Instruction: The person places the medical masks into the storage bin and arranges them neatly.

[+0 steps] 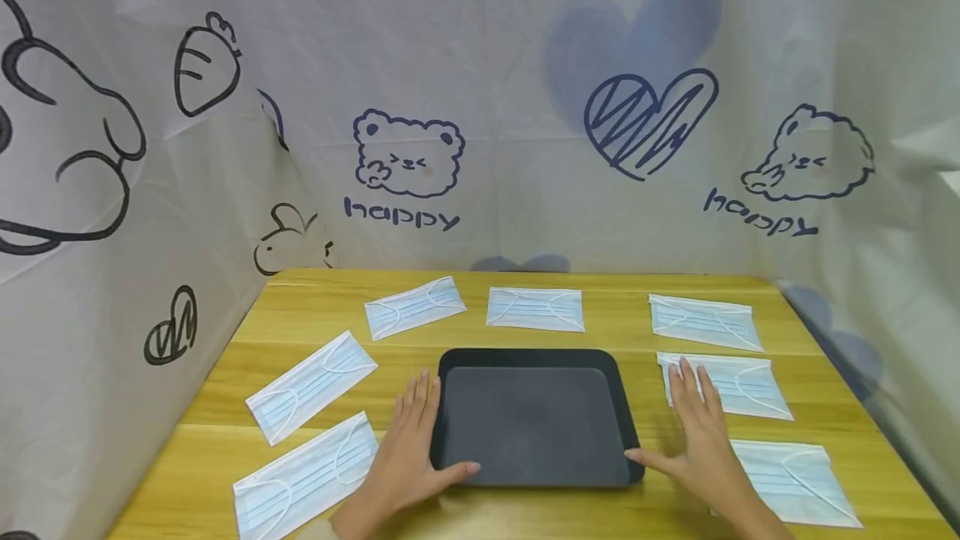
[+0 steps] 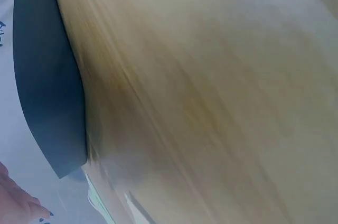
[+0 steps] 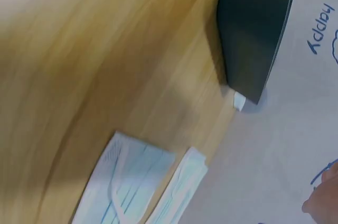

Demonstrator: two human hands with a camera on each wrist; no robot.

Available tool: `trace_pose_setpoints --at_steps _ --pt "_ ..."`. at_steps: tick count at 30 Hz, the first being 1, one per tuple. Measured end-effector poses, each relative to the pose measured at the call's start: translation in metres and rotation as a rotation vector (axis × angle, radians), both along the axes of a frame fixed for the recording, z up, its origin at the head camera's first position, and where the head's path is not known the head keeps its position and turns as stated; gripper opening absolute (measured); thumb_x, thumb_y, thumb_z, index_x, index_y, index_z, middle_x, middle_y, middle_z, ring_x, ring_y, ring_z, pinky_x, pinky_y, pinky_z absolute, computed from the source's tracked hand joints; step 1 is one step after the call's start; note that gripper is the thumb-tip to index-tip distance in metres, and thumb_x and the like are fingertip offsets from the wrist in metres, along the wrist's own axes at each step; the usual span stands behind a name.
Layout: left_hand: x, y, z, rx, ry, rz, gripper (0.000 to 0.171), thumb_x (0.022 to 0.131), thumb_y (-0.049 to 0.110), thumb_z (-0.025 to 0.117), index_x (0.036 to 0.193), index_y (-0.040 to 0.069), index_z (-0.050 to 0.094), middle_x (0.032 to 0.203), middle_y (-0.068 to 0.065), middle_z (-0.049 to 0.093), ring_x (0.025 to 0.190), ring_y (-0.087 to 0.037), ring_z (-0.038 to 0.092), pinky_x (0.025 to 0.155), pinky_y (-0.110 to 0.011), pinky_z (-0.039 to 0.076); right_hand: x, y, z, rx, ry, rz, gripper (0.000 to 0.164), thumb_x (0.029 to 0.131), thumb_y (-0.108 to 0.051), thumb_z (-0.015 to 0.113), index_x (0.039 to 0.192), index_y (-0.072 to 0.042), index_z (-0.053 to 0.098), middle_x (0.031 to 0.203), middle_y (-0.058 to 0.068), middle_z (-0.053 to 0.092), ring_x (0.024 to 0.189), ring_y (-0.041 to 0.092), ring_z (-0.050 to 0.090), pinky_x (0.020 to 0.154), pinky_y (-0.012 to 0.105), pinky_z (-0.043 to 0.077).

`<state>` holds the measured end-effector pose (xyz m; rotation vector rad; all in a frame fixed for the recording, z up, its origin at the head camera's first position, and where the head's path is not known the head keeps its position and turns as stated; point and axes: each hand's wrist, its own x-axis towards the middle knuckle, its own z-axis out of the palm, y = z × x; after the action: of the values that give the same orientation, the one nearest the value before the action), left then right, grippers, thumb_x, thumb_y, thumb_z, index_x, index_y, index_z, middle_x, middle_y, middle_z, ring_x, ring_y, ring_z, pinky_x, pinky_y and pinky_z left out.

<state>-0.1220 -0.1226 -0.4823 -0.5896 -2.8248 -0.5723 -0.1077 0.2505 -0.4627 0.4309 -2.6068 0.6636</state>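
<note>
Black plastic, by its look, makes up the shallow tray (image 1: 525,423), which sits between two hands near the middle of a yellowish wooden table (image 1: 300,298). Beside its left wall, the left hand (image 1: 412,444) lies released, fingers straight and close together, pointing away from the person along the side. Its thumb stretches across the near left corner; whether it presses on the tray or only rests there, I cannot tell. At the other side, the right hand (image 1: 693,440) is spread wide and clasps nothing. Its thumb tip meets the tray's rim by the near right corner, while the straight fingers reach forward over the middle right mask (image 1: 742,386); whether they touch it is unclear.

Six more pale blue masks with white ear loops lie flat around the tray: a near left mask (image 1: 307,477), a mid left mask (image 1: 311,386), a far left mask (image 1: 416,307), a far centre mask (image 1: 535,309), a far right mask (image 1: 705,322) and a near right mask (image 1: 798,482), this last partly behind the right hand. Behind the table hangs pale cloth (image 1: 510,48) with drawn bears and hearts.
</note>
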Motion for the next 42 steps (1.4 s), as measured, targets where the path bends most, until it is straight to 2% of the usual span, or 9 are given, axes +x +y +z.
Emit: trace_pose_setpoints --at_steps 5,12,15,19,21,25,29,36,42 --pt "0.001 0.0 -0.001 0.028 -0.021 -0.024 0.113 0.074 0.081 0.042 0.145 -0.005 0.021 0.154 -0.021 0.014 0.141 -0.038 0.019 0.111 -0.054 0.025 0.0 0.014 0.002 -0.114 0.025 0.031 0.112 0.068 -0.051 0.075 0.15 -0.009 0.011 0.157 0.009 0.005 0.145 0.026 -0.006 0.107 0.068 0.007" --pt "0.003 0.0 -0.01 -0.042 0.003 -0.064 0.118 0.072 0.085 0.034 0.142 -0.008 0.025 0.151 -0.024 0.021 0.139 -0.038 0.023 0.112 -0.05 0.022 0.001 0.038 0.001 -0.162 0.088 0.037 0.107 0.068 -0.041 0.078 0.147 -0.001 0.017 0.155 0.014 0.012 0.145 0.023 0.001 0.108 0.064 0.011" --pt "0.003 0.001 -0.014 -0.077 0.049 -0.091 0.119 0.071 0.087 0.027 0.142 -0.009 0.025 0.151 -0.025 0.021 0.139 -0.038 0.022 0.117 -0.039 0.006 0.003 0.049 0.0 -0.157 0.095 -0.005 0.108 0.066 -0.035 0.081 0.147 0.0 0.019 0.154 0.017 0.014 0.145 0.025 0.004 0.112 0.058 0.008" --pt "0.004 0.001 -0.021 -0.121 0.111 -0.11 0.12 0.071 0.087 0.021 0.141 -0.01 0.025 0.15 -0.026 0.022 0.138 -0.04 0.024 0.111 -0.023 -0.019 0.006 0.062 -0.003 -0.16 0.13 -0.051 0.105 0.068 -0.041 0.078 0.145 0.001 0.022 0.152 0.02 0.019 0.145 0.022 0.007 0.117 0.047 0.007" --pt "0.003 0.002 -0.024 -0.146 0.133 -0.108 0.119 0.071 0.087 0.021 0.141 -0.01 0.025 0.15 -0.027 0.023 0.137 -0.04 0.026 0.111 -0.023 -0.021 0.008 0.068 -0.005 -0.168 0.145 -0.064 0.103 0.07 -0.045 0.076 0.145 0.0 0.023 0.152 0.02 0.019 0.145 0.023 0.009 0.117 0.043 0.007" --pt "0.003 0.002 -0.026 -0.159 0.116 -0.097 0.119 0.072 0.087 0.027 0.142 -0.009 0.023 0.151 -0.026 0.021 0.139 -0.039 0.024 0.111 -0.023 -0.021 0.01 0.08 -0.009 -0.174 0.218 -0.079 0.1 0.073 -0.06 0.063 0.144 0.0 0.026 0.15 0.022 0.024 0.143 0.019 0.015 0.116 0.02 0.007" --pt "0.001 0.002 -0.028 -0.161 0.145 -0.086 0.118 0.071 0.085 0.035 0.142 -0.009 0.024 0.15 -0.026 0.022 0.138 -0.038 0.025 0.113 -0.024 -0.018 0.013 0.092 -0.012 -0.185 0.226 -0.113 0.098 0.072 -0.05 0.072 0.142 0.003 0.03 0.149 0.023 0.026 0.142 0.011 0.015 0.111 0.01 0.007" --pt "0.001 0.0 -0.031 -0.153 0.15 -0.081 0.118 0.072 0.085 0.037 0.141 -0.01 0.025 0.15 -0.026 0.023 0.138 -0.039 0.026 0.114 -0.023 -0.016 0.017 0.11 -0.024 -0.238 0.198 -0.235 0.091 0.062 -0.017 0.084 0.136 0.009 0.038 0.142 0.03 0.035 0.138 0.002 0.022 0.107 0.005 0.011" --pt "0.001 -0.002 -0.03 -0.154 0.129 -0.067 0.118 0.072 0.085 0.035 0.141 -0.01 0.024 0.15 -0.026 0.022 0.139 -0.037 0.025 0.113 -0.021 -0.016 0.025 0.122 -0.033 -0.293 0.068 -0.434 0.09 0.063 -0.012 0.083 0.139 0.001 0.036 0.143 0.023 0.036 0.138 0.021 0.027 0.115 0.023 0.015"
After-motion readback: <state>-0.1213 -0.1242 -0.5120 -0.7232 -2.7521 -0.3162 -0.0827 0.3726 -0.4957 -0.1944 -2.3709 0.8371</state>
